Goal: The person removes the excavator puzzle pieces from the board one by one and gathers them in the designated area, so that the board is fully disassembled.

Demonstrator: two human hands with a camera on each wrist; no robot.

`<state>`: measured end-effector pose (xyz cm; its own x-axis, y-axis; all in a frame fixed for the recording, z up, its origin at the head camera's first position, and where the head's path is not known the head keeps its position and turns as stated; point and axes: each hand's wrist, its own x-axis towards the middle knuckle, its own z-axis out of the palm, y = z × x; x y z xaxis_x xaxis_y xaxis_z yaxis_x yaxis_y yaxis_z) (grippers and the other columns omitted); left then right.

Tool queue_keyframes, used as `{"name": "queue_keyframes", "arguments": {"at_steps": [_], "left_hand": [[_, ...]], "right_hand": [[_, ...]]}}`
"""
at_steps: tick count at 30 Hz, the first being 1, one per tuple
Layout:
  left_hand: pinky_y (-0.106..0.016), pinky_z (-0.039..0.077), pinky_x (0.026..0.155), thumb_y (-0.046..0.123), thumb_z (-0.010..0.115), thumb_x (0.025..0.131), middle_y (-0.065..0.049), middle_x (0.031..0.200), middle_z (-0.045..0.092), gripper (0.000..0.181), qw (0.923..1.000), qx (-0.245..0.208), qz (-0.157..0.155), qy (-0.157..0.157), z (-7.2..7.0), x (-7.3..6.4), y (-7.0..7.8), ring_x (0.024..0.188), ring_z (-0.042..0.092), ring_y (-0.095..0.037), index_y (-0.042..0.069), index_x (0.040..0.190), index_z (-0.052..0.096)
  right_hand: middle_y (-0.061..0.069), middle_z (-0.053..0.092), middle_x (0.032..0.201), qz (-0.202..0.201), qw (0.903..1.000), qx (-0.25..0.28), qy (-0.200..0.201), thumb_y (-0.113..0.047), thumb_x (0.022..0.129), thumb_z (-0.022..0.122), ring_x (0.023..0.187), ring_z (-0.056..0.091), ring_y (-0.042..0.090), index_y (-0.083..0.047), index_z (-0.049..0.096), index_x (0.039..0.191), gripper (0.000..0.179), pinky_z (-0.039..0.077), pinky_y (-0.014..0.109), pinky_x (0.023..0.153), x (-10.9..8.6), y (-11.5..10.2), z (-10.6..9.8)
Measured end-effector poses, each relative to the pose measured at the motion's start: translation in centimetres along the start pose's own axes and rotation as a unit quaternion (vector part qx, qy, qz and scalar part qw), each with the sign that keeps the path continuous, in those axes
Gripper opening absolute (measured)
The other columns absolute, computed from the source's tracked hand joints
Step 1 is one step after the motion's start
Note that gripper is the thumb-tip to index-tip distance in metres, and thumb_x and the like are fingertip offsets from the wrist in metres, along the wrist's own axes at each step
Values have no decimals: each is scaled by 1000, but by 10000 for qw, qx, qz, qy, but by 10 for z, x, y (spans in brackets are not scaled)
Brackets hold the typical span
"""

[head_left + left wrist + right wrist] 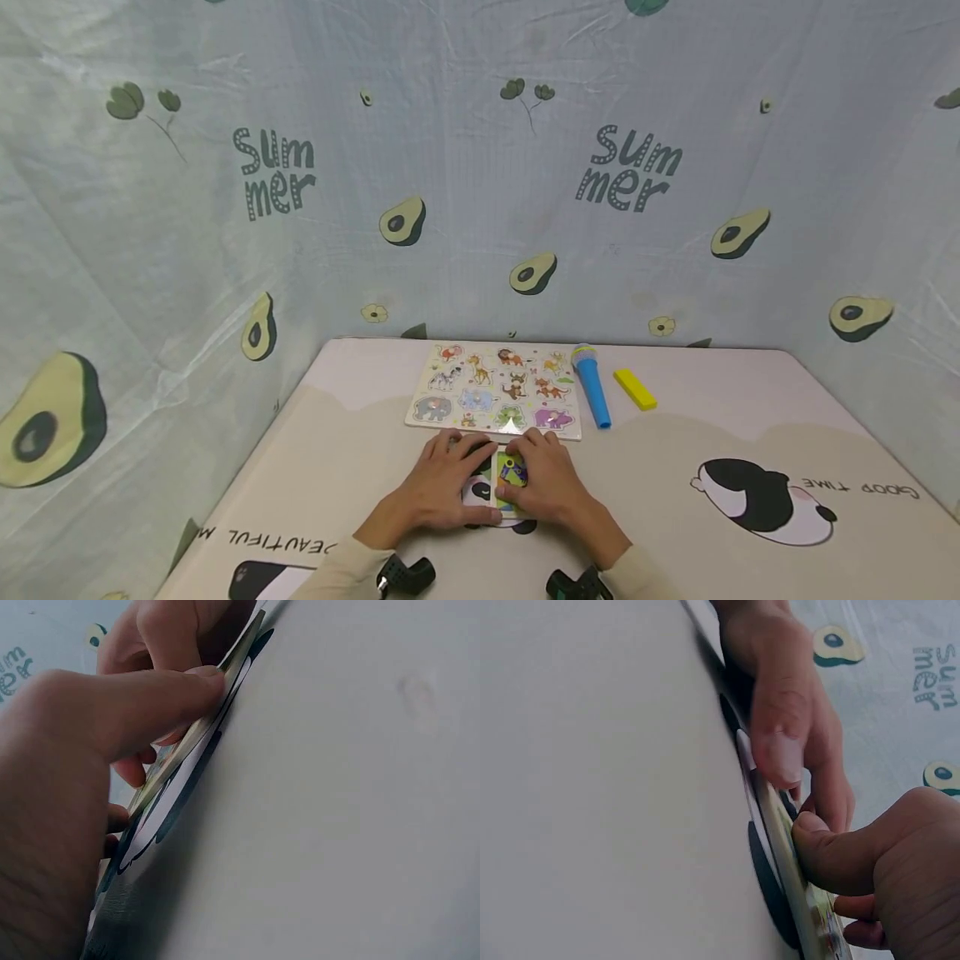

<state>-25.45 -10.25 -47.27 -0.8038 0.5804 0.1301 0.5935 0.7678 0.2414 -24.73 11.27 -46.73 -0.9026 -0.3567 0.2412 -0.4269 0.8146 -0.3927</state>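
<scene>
Between the two hands, flat on the table, lies a small wooden puzzle board (513, 471) with a green, yellow and blue picture and a pale border. My left hand (438, 487) holds its left side, thumb at the near edge and fingers at the far edge. From the other side my right hand (553, 482) grips the board, its thumb low on the picture and its index finger at the top. In the right wrist view, raised pieces show along the board's face (821, 911). The fingers cover much of the board.
Just beyond the hands lies a larger animal puzzle board (491, 383). To its right are a blue toy microphone (592, 387) and a yellow block (635, 389). The table (360, 467) has printed pandas and lettering; a patterned curtain (465, 167) hangs behind it.
</scene>
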Motion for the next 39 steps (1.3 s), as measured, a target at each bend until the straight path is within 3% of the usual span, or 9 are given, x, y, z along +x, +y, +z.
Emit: {"name": "queue_keyframes", "arguments": {"at_steps": [9, 17, 22, 29, 35, 39], "left_hand": [[-58, 27, 113, 83, 58, 76, 3, 156, 41, 98, 10000, 13, -27, 31, -1, -1, -1, 137, 33, -31, 26, 154, 45], [-57, 26, 113, 84, 57, 76, 4, 156, 41, 98, 10000, -4, -12, -13, -1, 0, -1, 137, 32, -30, 27, 154, 45], [-57, 28, 113, 85, 57, 75, 5, 156, 41, 99, 10000, 87, 12, -1, 0, 1, -1, 136, 33, -29, 27, 154, 45], [-57, 28, 112, 84, 58, 75, 4, 156, 41, 98, 10000, 28, 4, -32, 0, 0, -1, 137, 33, -30, 27, 154, 45], [-58, 28, 111, 85, 57, 76, 4, 155, 42, 98, 10000, 19, 2, -7, -1, -1, -1, 136, 33, -30, 27, 154, 46], [-58, 28, 112, 85, 57, 76, 4, 155, 42, 98, 10000, 4, 4, -26, -1, -1, -1, 136, 33, -30, 27, 154, 45]], "right_hand": [[2, 55, 110, 149, 9997, 174, 95, -41, 77, 83, 93, 42, 17, -10, 60, 117, 56, 39, 37, 80, 3, -3, 1], [0, 58, 112, 295, 9967, 724, 227, -33, 78, 86, 96, 45, 14, -10, 60, 120, 55, 43, 35, 83, 2, -2, 1], [2, 60, 117, 229, 9978, 575, 225, -34, 80, 85, 99, 48, 16, -7, 64, 125, 57, 46, 39, 86, 1, -1, 1], [-3, 58, 108, 327, 9969, 689, 201, -26, 89, 78, 95, 47, 12, -11, 65, 119, 36, 47, 36, 86, -1, 0, 2], [-5, 53, 90, 367, 9936, 1028, 309, -14, 96, 69, 82, 47, 12, -14, 62, 110, 16, 44, 26, 70, -1, -1, 0], [-4, 51, 84, 428, 9913, 1213, 291, -10, 98, 66, 78, 48, 11, -14, 61, 107, 12, 45, 22, 65, 0, 1, -2]]}}
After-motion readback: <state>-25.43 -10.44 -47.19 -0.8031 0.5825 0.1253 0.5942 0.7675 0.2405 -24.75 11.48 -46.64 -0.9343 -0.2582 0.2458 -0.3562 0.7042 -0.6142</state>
